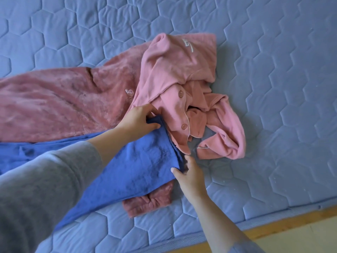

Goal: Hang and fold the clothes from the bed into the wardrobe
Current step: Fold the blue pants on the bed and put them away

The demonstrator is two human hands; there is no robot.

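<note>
Three garments on the quilted mattress (pixel 54 24), none near a wardrobe yet. Far L: rose fleece piece (pixel 60 105), spread flat, partly under the blue. Centre: blue fleece garment (pixel 131 165) lies diagonally over it, top end tucked under the pink buttoned pyjama top (pixel 175 63). Your left hand (pixel 139 119) has fingers curled round blue's upper edge. Your right hand (pixel 191 177) pinches the lower corner of the same end, thumb on top. Right: pyjama top crumpled, sleeves tangled. Handling, prob.: blue is soft, light, floppy; plush grips well but won't hold shape. Hold both corners of that end, fabric taut. Expect it to drag the pink top as it comes free.
</note>
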